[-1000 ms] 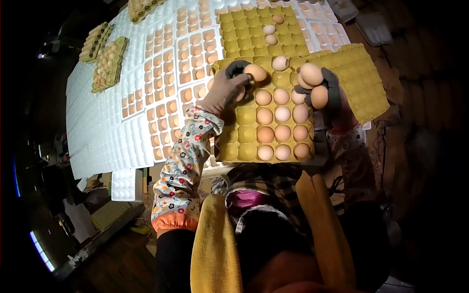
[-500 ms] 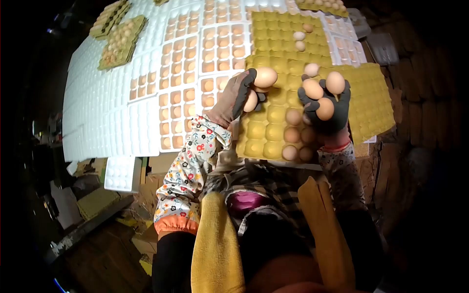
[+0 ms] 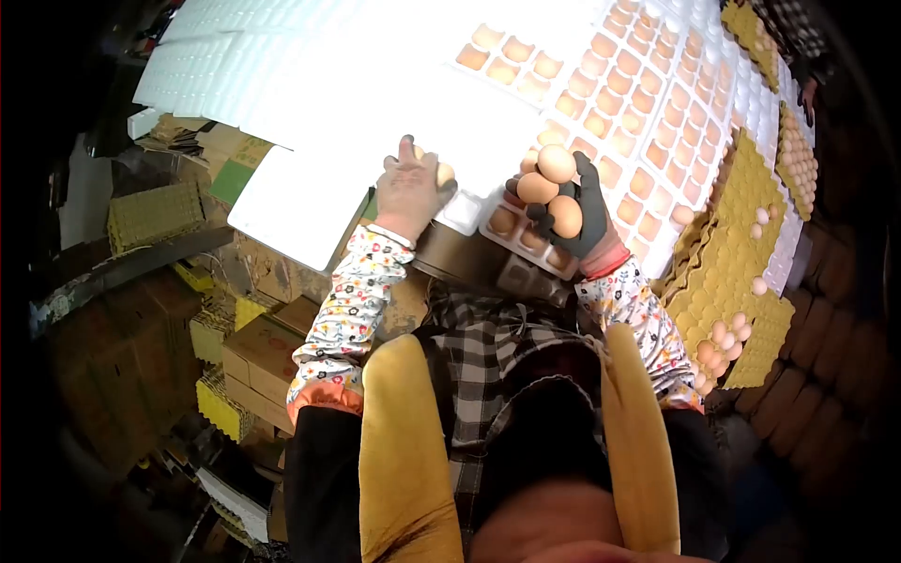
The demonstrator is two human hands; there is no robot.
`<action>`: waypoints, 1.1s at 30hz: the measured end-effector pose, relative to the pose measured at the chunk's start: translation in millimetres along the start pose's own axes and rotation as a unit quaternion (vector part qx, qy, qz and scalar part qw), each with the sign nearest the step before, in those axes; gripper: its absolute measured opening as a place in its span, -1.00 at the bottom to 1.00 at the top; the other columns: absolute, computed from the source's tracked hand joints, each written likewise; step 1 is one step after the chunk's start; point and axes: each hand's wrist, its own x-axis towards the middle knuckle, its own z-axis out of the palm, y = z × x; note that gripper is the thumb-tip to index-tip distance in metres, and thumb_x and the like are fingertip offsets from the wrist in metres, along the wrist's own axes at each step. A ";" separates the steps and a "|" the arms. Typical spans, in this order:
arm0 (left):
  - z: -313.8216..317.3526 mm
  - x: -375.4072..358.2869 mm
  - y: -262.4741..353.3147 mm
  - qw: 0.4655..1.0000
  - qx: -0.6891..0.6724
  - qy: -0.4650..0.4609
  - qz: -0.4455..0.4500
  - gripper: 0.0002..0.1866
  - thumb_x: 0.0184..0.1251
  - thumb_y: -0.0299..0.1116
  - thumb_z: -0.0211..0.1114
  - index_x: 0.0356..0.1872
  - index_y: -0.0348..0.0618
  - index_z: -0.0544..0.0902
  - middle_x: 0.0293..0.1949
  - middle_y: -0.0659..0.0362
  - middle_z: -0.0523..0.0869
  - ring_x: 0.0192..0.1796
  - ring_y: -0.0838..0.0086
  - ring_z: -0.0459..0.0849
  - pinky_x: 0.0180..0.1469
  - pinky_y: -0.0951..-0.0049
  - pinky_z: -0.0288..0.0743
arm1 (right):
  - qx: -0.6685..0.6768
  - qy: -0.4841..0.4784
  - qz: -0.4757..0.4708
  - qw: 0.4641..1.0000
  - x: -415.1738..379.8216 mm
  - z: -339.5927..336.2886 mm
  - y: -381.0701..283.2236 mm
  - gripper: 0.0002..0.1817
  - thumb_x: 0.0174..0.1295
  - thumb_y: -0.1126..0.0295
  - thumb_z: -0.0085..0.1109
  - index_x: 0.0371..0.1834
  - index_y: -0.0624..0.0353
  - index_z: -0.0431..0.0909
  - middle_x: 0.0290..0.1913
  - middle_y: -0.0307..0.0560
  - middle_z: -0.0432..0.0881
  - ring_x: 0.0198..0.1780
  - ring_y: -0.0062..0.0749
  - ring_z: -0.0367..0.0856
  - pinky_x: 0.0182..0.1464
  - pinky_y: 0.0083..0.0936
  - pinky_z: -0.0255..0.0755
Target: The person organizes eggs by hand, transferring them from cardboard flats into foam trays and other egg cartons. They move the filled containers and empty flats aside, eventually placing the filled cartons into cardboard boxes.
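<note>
My left hand (image 3: 411, 190), in a grey-brown glove with dark fingertips, is closed round eggs (image 3: 444, 174) above the bright white trays; its palm faces down and hides part of them. To its right, my right hand (image 3: 580, 211), in a dark glove, holds several brown eggs (image 3: 557, 163) palm up, fingers curled round them. Below that hand a white tray (image 3: 515, 274) has brown eggs in some cups. Behind it, white trays with eggs (image 3: 615, 100) run to the upper right.
Yellow-green egg trays (image 3: 718, 291) with loose eggs (image 3: 725, 340) lie at the right. Cardboard boxes (image 3: 272, 357) are stacked at the lower left. A white lid or tray (image 3: 293, 208) juts over the near left edge. Another person's hand (image 3: 808, 97) shows at the upper right.
The view has swung left, putting the yellow-green trays at the right. Both hands have moved from those trays to over the white trays, still with eggs. My left hand has turned palm down.
</note>
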 end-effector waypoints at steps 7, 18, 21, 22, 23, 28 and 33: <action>40.1 50.4 -16.4 0.956 -0.100 0.168 0.219 -0.66 0.16 -0.20 0.38 -0.03 0.01 0.62 0.20 -0.03 0.44 0.00 0.14 0.63 -0.09 0.27 0.63 | -0.706 -0.066 -0.065 0.702 71.7 15.3 33.5 -0.46 0.14 -0.01 0.27 0.17 -0.08 0.52 0.35 0.15 0.33 0.11 0.12 0.57 0.17 -0.16 0.45; 24.8 154.3 20.1 0.861 -0.399 0.243 0.204 -0.67 0.33 -0.31 0.21 0.08 -0.14 0.57 -0.12 0.00 0.63 -0.08 0.07 0.62 -0.05 0.12 0.49 | -0.436 0.182 -0.065 0.879 150.5 -9.5 31.4 -0.66 0.25 0.23 0.15 -0.02 0.22 0.63 -0.15 0.16 0.70 -0.10 0.06 0.66 0.02 -0.21 0.50; 54.1 172.1 38.4 0.932 -0.099 0.283 0.204 -0.70 0.26 -0.31 0.16 0.01 -0.03 0.58 -0.01 0.04 0.58 0.01 0.14 0.54 0.10 -0.01 0.34 | -0.411 0.202 -0.176 0.872 155.6 -13.5 32.7 -0.71 0.24 0.38 0.12 -0.02 0.24 0.61 -0.08 0.16 0.67 -0.01 0.03 0.62 0.06 -0.24 0.49; 55.8 171.5 38.5 0.928 -0.060 0.286 0.231 -0.71 0.24 -0.33 0.15 0.00 -0.02 0.58 -0.01 0.03 0.58 0.03 0.13 0.54 0.10 0.00 0.34 | -0.396 0.221 -0.233 0.860 140.5 -14.1 31.0 -0.72 0.22 0.43 0.12 -0.01 0.23 0.61 -0.07 0.15 0.66 0.02 0.01 0.61 0.07 -0.25 0.49; 61.3 173.3 39.4 0.922 -0.076 0.303 0.228 -0.73 0.25 -0.36 0.14 -0.03 -0.01 0.59 -0.02 0.02 0.59 0.05 0.10 0.53 0.10 -0.01 0.34 | -0.391 0.252 -0.285 0.838 113.3 -18.2 31.3 -0.71 0.21 0.48 0.12 0.00 0.22 0.60 -0.05 0.14 0.66 0.05 -0.01 0.60 0.09 -0.26 0.48; 61.9 175.5 39.2 0.934 -0.137 0.259 0.205 -0.66 0.26 -0.35 0.21 0.07 -0.01 0.65 0.06 0.03 0.58 0.13 0.06 0.46 0.29 0.08 0.25 | -0.447 0.334 -0.200 0.805 -102.5 -50.9 -15.1 -0.67 0.23 0.44 0.19 0.07 0.24 0.56 0.00 0.08 0.64 0.04 -0.08 0.64 0.08 -0.37 0.52; -0.7 72.4 190.3 0.868 -0.400 0.106 0.274 -0.61 0.40 -0.43 0.20 0.22 -0.29 0.51 0.09 0.06 0.59 0.06 0.37 0.60 0.13 0.41 0.50 | -0.296 0.603 -0.047 0.740 -320.2 -169.6 -31.6 -0.58 0.30 0.29 0.18 0.15 0.32 0.51 -0.11 -0.02 0.72 -0.15 -0.41 0.68 -0.04 -0.49 0.56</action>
